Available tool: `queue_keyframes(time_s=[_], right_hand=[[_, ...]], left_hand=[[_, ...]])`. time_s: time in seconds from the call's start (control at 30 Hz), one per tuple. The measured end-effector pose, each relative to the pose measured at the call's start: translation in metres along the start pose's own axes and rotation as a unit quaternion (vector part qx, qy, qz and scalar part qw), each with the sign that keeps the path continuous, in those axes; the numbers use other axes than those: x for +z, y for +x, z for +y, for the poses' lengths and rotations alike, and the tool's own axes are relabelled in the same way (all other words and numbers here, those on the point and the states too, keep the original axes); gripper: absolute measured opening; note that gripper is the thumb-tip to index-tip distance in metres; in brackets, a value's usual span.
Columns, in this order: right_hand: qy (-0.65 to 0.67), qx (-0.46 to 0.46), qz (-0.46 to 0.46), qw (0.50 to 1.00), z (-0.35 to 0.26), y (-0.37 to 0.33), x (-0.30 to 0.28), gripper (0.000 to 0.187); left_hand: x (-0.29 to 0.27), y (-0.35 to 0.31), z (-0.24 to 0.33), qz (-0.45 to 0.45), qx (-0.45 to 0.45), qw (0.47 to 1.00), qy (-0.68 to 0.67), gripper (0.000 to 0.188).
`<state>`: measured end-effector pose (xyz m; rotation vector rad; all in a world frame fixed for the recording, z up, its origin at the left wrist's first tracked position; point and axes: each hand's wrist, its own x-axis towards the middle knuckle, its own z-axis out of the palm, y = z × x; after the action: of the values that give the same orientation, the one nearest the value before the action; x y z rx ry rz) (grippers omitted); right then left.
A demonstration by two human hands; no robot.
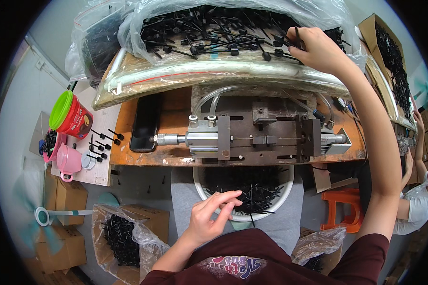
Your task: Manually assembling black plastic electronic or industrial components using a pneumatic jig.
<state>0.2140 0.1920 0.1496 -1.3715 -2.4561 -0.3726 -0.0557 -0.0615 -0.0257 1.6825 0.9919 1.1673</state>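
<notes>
Right hand [315,50], 1 o'clock, is pinching a part [298,37], apparently picking; lifting is needing clearance from pile [199,29]. Left hand [211,216], 6 o'clock, is hovering, fingers released.

Fixture [259,140] on the bench [172,110] (phone [145,122] to its left), parts heap [195,31] behind.

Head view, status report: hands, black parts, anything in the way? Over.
Right hand at upper pile, apparently gripping a black part. Left hand at white basin, seemingly empty. No obstruction seen.
</notes>
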Motion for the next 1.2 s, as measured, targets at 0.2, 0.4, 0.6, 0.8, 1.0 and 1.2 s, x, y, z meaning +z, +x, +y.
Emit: queue_keyframes(time_s=[0.2,0.4,0.6,0.8,1.0,1.2], right_hand=[[-0.002,-0.005,-0.014,1.0,0.012,-0.004,0.007,0.029],[0.408,0.158,0.045,0.898,0.025,-0.012,-0.013,0.024],[0.646,0.181,-0.107,0.734,-0.074,-0.087,-0.022,0.026],[0.701,0.22,-0.324,0.596,-0.126,-0.156,0.001,0.02],[0.74,0.256,-0.276,0.557,-0.124,-0.186,0.019,0.018],[0.788,0.244,-0.127,0.551,-0.116,-0.205,0.025,0.02]], left_hand=[[0.004,0.002,0.006,-0.018,0.034,0.999,0.01,0.03],[0.002,0.016,0.016,-0.017,0.104,0.992,0.062,0.031],[0.0,0.055,0.038,0.084,0.13,0.988,0.016,0.044],[0.004,0.073,0.046,-0.018,-0.101,0.959,-0.264,0.054],[-0.002,0.064,0.042,0.02,-0.062,0.978,-0.198,0.027],[-0.007,0.063,0.049,0.075,-0.061,0.968,-0.232,0.031]])
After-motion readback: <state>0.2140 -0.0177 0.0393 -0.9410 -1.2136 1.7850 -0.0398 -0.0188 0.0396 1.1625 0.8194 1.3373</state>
